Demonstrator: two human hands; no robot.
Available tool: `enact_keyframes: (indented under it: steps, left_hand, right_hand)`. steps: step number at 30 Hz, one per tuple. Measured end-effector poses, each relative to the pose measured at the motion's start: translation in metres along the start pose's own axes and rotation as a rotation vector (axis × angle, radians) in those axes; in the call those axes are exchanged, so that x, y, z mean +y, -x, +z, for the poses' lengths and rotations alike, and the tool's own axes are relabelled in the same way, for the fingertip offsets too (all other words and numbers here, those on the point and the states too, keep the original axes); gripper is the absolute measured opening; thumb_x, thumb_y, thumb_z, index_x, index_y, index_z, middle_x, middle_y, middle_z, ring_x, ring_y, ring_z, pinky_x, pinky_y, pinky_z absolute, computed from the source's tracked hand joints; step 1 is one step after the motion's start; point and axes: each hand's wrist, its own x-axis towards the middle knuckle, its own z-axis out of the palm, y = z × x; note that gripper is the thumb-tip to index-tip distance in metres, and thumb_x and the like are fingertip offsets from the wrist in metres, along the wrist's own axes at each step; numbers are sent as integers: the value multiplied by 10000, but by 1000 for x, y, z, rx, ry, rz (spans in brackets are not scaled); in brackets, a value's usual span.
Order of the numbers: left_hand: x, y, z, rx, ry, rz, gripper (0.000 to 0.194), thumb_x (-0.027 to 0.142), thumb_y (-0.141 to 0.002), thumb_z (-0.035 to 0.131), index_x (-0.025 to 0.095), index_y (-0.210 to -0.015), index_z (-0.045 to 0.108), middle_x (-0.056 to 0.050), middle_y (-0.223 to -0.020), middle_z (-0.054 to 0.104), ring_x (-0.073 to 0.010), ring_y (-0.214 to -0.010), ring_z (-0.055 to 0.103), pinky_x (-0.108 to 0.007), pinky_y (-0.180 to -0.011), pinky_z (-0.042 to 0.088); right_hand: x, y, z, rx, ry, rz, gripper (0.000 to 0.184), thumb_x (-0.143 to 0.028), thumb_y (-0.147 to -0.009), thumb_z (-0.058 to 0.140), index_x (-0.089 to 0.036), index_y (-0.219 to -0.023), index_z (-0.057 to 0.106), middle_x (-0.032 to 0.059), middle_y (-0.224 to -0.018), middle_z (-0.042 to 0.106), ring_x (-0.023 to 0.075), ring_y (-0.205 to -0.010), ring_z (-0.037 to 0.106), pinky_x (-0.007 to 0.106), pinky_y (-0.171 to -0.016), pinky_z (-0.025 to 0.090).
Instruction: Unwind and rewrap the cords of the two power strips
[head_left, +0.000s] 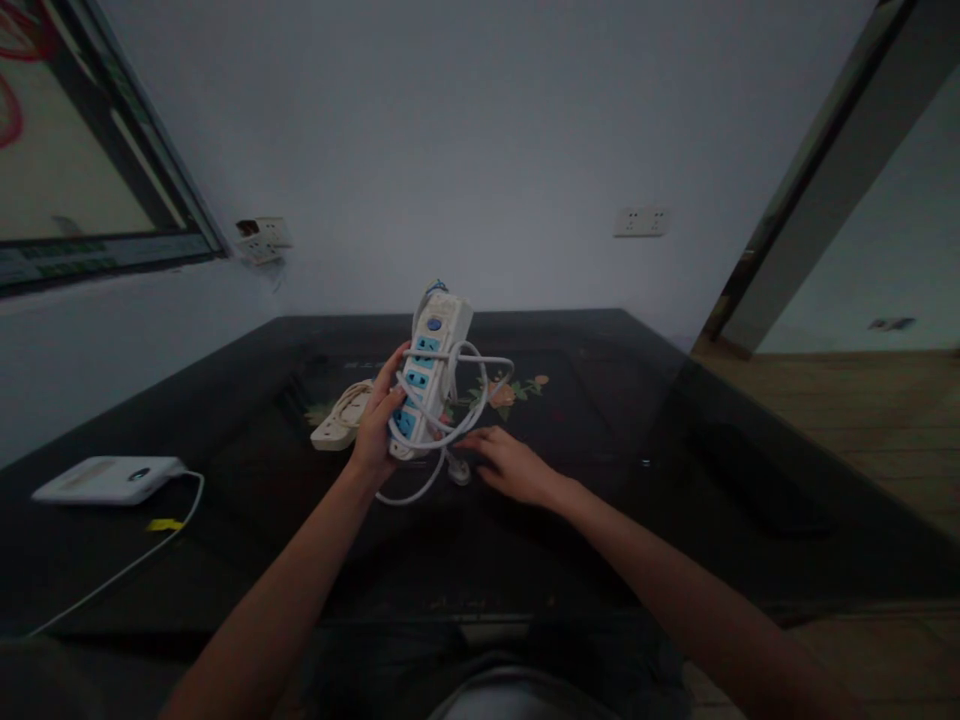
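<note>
My left hand (375,425) is closed round the lower end of a white power strip (430,362) with blue sockets, holding it tilted upright above the dark table (600,470). The strip's white cord (466,400) is looped loosely around it, and its plug (459,470) lies on the table below. My right hand (510,465) rests low on the table just right of the plug, fingers stretched toward it and near the cord, holding nothing.
A second cream power strip (339,420) with coiled cord lies behind my left hand. A flat white device (109,478) with a white cable (135,560) sits at the table's left. Wall sockets (640,221) are on the back wall; a doorway opens at right.
</note>
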Motion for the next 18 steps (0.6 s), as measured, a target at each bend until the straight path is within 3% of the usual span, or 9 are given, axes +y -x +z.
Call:
enact_keyframes:
  steps: [3, 6, 10, 14, 18]
  left_hand:
    - [-1, 0, -1, -5, 22, -1, 584, 411, -851, 535, 284, -1397, 369, -84, -1405, 474, -290, -1088, 607, -411, -826, 581]
    - [-2, 0, -1, 9, 43, -19, 597, 392, -836, 556, 283, -1396, 381, -81, -1430, 448, -279, -1070, 610, -381, -793, 589]
    - [0, 0, 0, 17, 127, -44, 604, 361, -806, 591, 304, -1378, 405, -76, -1415, 460, -229, -918, 659, -327, -685, 603]
    - [3, 0, -1, 34, 241, -87, 659, 295, -753, 634, 313, -1373, 412, -71, -1355, 518, -190, -773, 668, -299, -589, 599]
    - [4, -3, -1, 60, 258, -134, 645, 245, -741, 616, 289, -1356, 427, -75, -1300, 565, -204, -795, 673, -283, -565, 593]
  right_hand:
    - [-8, -8, 18, -147, 2, -50, 620, -214, -766, 687, -183, -1343, 463, 129, -1299, 539, 244, -1205, 483, 388, -994, 407]
    - [-10, -16, 32, -94, 63, 99, 744, -457, -664, 778, -174, -1294, 499, 158, -1238, 566, 301, -1167, 491, 451, -962, 407]
    - [-2, -22, 37, 9, 70, 322, 445, -352, -697, 762, -163, -1073, 617, 149, -1143, 595, 294, -1090, 518, 434, -904, 414]
    - [20, -9, 15, 44, -21, 407, 240, -226, -687, 738, -162, -892, 633, 64, -899, 650, 188, -822, 597, 298, -726, 451]
    - [52, 29, -35, 160, -108, 534, 216, -248, -686, 696, -161, -861, 603, 4, -712, 625, 136, -633, 577, 246, -588, 441]
